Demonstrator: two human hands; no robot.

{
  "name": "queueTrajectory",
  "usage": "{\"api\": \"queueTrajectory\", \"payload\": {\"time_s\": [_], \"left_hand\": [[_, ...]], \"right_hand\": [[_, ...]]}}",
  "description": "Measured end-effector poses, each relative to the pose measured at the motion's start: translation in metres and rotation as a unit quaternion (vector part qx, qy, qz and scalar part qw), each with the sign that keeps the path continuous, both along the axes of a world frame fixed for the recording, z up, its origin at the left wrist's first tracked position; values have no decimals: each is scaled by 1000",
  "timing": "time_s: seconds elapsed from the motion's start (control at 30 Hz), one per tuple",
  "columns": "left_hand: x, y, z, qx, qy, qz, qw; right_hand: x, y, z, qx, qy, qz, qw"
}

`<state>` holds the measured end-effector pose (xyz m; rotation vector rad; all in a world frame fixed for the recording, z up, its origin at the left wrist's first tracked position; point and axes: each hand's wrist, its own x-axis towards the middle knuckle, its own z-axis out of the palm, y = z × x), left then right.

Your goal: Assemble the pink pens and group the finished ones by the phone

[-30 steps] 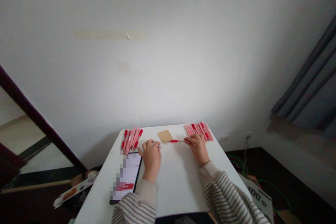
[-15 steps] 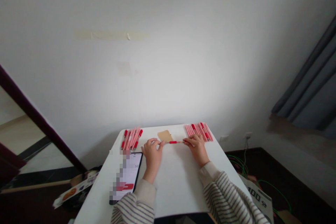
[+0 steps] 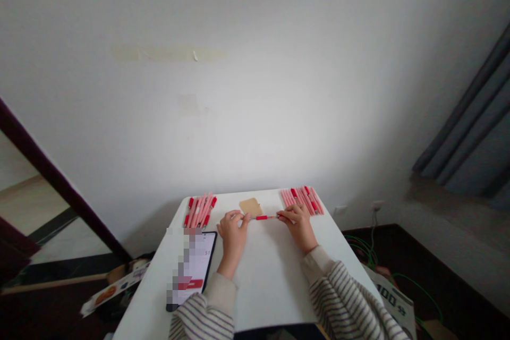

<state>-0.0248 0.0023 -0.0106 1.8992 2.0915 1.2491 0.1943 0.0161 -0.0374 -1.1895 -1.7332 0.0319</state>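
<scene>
A slim pen (image 3: pixel 262 218) with a red grip section is stretched level between my two hands, above the white table (image 3: pixel 274 276). My left hand (image 3: pixel 233 231) pinches its left end between thumb and fingers. At the other end, my right hand (image 3: pixel 295 223) is closed on the tip; the fingers hide what lies there. Just behind the pen is a tan, roughly square piece (image 3: pixel 250 206). Pink and red pens (image 3: pixel 199 210) lie in a bunch beyond my left hand. More pink and red pens (image 3: pixel 305 199) lie side by side behind my right hand.
A phone (image 3: pixel 197 265) with a lit, partly blurred screen lies by my left forearm. The white wall (image 3: pixel 255 117) rises behind the table's far edge. Green cables (image 3: pixel 360 247) and a printed box (image 3: pixel 392 297) are on the floor at right, papers (image 3: pixel 113 289) at left.
The pen and both hands are almost where they were, with the red grip shifted very slightly left and down. The number on the phone screen has changed.
</scene>
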Motion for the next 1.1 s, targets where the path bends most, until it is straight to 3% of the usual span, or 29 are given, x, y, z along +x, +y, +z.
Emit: {"api": "queueTrajectory", "payload": {"time_s": [0.5,0.77,1.1], "left_hand": [[3,8,-13,46,-14,-40,998],[3,10,-12,53,-53,-72,995],[5,10,-14,93,-63,-82,990]], "right_hand": [[-6,-7,6,14,14,32,999],[-9,-10,10,40,12,43,998],[-10,-14,13,-34,8,44,998]]}}
